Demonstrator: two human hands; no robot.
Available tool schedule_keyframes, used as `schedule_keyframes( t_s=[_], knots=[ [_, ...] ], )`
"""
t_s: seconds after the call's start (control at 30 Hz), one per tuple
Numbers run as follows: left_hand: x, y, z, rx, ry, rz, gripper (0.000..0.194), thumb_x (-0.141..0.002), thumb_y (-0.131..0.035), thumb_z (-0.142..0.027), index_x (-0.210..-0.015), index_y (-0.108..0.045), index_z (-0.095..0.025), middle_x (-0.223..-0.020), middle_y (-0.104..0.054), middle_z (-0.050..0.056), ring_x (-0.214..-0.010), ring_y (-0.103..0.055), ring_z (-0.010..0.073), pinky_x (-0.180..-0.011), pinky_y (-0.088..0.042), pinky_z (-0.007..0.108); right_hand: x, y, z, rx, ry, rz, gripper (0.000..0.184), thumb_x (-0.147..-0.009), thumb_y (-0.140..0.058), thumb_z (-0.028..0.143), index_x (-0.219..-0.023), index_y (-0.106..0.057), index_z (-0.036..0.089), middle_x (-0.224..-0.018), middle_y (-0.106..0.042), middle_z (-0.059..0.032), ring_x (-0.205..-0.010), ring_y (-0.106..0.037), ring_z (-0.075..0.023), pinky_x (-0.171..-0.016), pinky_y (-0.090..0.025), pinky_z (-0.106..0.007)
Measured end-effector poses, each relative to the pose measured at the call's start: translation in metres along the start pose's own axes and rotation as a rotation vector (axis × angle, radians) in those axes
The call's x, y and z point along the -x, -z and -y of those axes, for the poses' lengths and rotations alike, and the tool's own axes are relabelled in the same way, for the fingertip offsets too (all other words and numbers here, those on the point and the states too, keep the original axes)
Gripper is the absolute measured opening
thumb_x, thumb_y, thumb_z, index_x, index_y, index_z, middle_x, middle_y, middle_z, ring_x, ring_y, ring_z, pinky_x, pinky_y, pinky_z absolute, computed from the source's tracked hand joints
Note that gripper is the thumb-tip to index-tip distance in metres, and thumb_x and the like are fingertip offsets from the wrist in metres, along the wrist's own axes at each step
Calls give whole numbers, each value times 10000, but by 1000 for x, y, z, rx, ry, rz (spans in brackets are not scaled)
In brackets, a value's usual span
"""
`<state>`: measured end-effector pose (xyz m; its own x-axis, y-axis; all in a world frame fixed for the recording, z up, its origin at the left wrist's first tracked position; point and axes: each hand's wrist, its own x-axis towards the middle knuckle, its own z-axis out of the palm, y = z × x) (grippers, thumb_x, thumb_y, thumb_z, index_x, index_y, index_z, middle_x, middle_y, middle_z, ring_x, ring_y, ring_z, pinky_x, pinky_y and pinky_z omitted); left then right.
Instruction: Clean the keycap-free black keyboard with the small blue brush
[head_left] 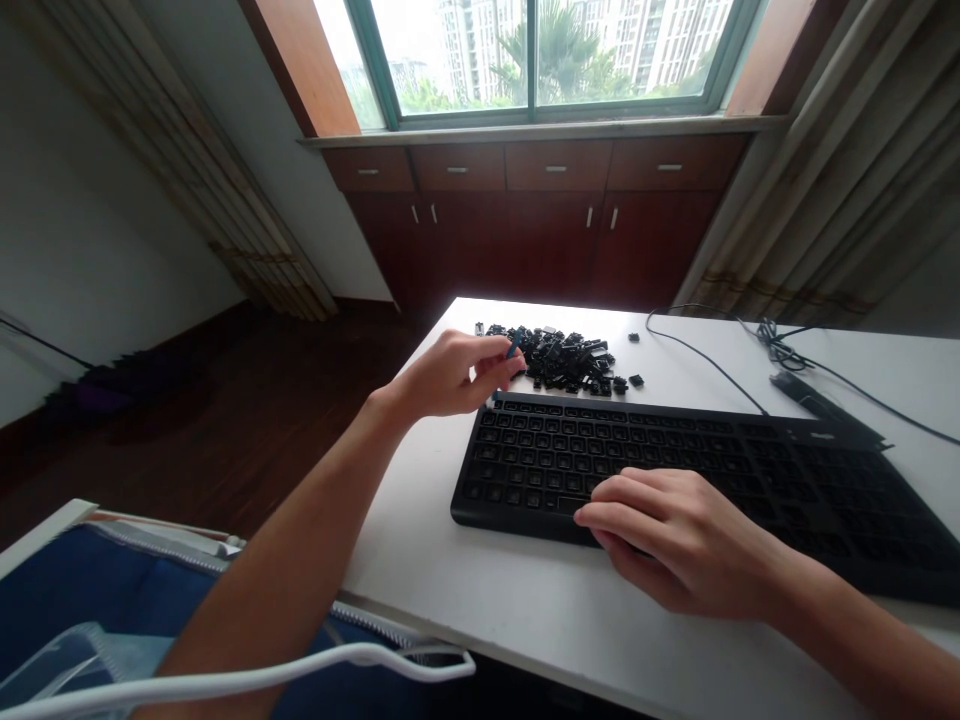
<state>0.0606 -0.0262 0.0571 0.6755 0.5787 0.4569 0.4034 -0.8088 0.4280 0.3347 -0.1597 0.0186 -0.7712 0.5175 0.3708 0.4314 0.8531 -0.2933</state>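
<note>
Dozens of black keycaps (559, 358) lying loose beyond black keyboard (525, 470) | left hand (442, 378) pinching blue piece (514, 346), fingers narrow | right hand (675, 540) resting on keys, fingers open, holding nothing visible

An apartment room (150, 200) — wooden cabinets (525, 230), curtains (825, 170), window (532, 60)

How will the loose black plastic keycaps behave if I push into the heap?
The loose black plastic keycaps look light and will probably scatter; a few lie apart from the heap. Being squarish, they should slide on the white tabletop rather than roll.
</note>
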Motion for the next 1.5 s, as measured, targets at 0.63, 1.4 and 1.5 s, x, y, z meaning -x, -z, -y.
schedule_keyframes(
  t_s=[0.63,1.4,1.5],
  knots=[
    [68,-21,-17,-199,252,-452,166,-917,-562,-223,-1011,-677,-150,-855,-720,46,-710,-656,116,-714,-545,238,1,-1,-2,-7,-16,6,213,-959,-427,176,-1083,-599,196,-941,-639,-23,-777,-549,-129,-648,-388,-288],
    [62,-37,-20,189,255,-326,233,-983,-442,-249,-1019,-645,-140,-936,-719,87,-708,-668,124,-648,-576,256,2,-3,-4,-2,-6,-2,216,-958,-405,179,-1068,-589,208,-930,-622,-10,-780,-531,-135,-653,-372,-287],
    [67,-28,-14,-126,249,-400,153,-941,-526,-221,-941,-661,-148,-803,-702,41,-689,-651,107,-685,-551,231,2,-3,-4,-2,-1,-3,201,-951,-425,183,-1064,-590,209,-927,-623,-10,-769,-530,-133,-645,-371,-284]
  ],
)
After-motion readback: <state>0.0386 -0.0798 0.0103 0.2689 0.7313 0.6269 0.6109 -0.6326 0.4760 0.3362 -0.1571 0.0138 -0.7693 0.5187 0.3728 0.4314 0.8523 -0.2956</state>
